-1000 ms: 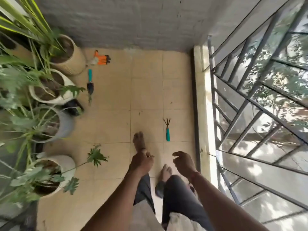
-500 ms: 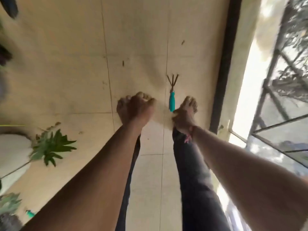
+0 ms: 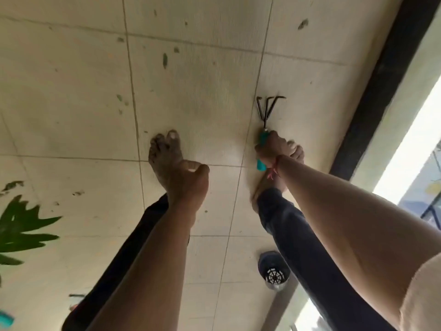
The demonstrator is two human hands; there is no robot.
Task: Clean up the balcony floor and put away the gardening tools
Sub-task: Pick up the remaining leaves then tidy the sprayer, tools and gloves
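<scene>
A small hand rake [image 3: 268,111] with black prongs and a teal handle lies on the beige tiled balcony floor [image 3: 71,91], right of centre. My right hand [image 3: 270,146] reaches down and grips the teal handle; the prongs point away from me. My left hand [image 3: 191,180] hangs lower in the middle over my left foot, fingers loosely curled, holding nothing. Bits of leaf and soil [image 3: 164,60] are scattered over the tiles.
A dark strip [image 3: 381,80] and a pale ledge run along the right edge. An upturned dark pot [image 3: 274,271] sits behind my right leg. A green plant leaf [image 3: 21,228] juts in from the left. Something teal [image 3: 6,318] shows at the bottom left corner.
I have bent down closer to the floor. My right hand has moved forward and closed round the rake's teal handle. My left hand stays empty.
</scene>
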